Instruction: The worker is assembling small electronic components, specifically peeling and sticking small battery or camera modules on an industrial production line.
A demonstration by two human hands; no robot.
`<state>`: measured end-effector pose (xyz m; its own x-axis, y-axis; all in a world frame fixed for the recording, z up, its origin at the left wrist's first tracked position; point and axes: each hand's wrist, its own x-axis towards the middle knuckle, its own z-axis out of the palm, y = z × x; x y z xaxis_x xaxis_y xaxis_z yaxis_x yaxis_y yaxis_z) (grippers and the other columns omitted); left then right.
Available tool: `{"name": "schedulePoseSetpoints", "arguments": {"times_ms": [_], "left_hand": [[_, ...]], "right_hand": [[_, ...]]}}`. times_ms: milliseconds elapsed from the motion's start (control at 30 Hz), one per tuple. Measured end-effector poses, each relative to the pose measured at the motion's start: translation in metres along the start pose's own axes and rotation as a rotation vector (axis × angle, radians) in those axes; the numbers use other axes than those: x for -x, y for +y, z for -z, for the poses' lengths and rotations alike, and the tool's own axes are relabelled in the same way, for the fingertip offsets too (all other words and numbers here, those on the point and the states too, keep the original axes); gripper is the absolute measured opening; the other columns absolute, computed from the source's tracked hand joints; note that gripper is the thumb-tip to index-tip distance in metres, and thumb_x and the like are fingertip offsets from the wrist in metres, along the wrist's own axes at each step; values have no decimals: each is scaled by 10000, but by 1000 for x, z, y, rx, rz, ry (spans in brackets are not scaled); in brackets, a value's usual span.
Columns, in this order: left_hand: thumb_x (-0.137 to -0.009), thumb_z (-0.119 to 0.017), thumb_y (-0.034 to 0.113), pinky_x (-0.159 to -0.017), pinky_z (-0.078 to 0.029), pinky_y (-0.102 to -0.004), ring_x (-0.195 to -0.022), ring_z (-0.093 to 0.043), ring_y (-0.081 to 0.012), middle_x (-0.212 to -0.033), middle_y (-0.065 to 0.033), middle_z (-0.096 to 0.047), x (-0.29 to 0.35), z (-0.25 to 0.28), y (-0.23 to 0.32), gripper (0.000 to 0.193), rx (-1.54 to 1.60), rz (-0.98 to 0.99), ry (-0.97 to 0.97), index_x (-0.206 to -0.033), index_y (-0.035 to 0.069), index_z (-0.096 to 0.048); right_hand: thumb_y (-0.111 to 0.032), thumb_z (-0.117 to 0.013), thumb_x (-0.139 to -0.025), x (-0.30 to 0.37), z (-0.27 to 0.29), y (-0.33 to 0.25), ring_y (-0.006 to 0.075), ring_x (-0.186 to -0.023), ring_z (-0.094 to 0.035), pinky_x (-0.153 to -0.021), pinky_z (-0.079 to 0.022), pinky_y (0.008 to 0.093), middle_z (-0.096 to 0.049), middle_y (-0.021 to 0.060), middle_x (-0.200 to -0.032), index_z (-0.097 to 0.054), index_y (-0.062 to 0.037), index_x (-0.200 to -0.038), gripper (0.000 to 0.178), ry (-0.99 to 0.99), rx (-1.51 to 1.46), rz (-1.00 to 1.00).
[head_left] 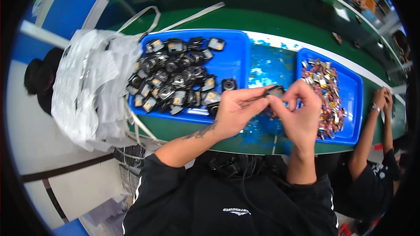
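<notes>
Between the two trays, my left hand point(238, 110) pinches a small black housing part point(275, 91) with a greyish face, much like the ones in the left tray. My right hand point(301, 111) is closed at the near side of that part, thumb and forefinger together; what they hold, if anything, is too small to make out. On the left, a blue tray point(234, 57) bears a heap of black housing parts point(175, 76), several with round faces. A second blue tray point(353, 100) on the right contains a pile of small metallic, gold and reddish pieces point(328, 91).
White sheets of packing foam point(94, 87) are stacked left of the trays. Behind them runs a green conveyor belt point(245, 13) carrying a few small parts. Blue flaking film point(264, 67) covers the surface between the trays. A co-worker's hands point(382, 99) are at the right.
</notes>
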<state>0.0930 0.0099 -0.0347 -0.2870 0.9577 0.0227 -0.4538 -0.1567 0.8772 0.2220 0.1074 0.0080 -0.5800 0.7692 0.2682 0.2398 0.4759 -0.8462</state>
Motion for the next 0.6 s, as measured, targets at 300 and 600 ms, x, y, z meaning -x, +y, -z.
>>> {"name": "schedulePoseSetpoints", "arguments": {"times_ms": [300, 600], "left_hand": [[-943, -543, -26, -880, -532, -290, -1017, -625, -155, -1076, -120, -651, -16, -8, 0, 454, 140, -138, 60, -1379, -20, -418], [-861, -586, -87, -823, -517, -269, -991, -628, -199, -1185, -155, -578, 4, 6, 28, 354, -819, -352, -162, -1190, 20, -663]], "right_hand": [[99, -655, -797, 27, 19, 3, 124, -939, -601, -795, -523, 254, -598, 73, -994, -597, 36, -1035, 253, -35, -288, -180], [89, -637, -862, 24, 14, 10, 95, -825, -641, -724, -516, 204, -670, 78, -913, -630, 57, -975, 118, -39, -698, -264]]}}
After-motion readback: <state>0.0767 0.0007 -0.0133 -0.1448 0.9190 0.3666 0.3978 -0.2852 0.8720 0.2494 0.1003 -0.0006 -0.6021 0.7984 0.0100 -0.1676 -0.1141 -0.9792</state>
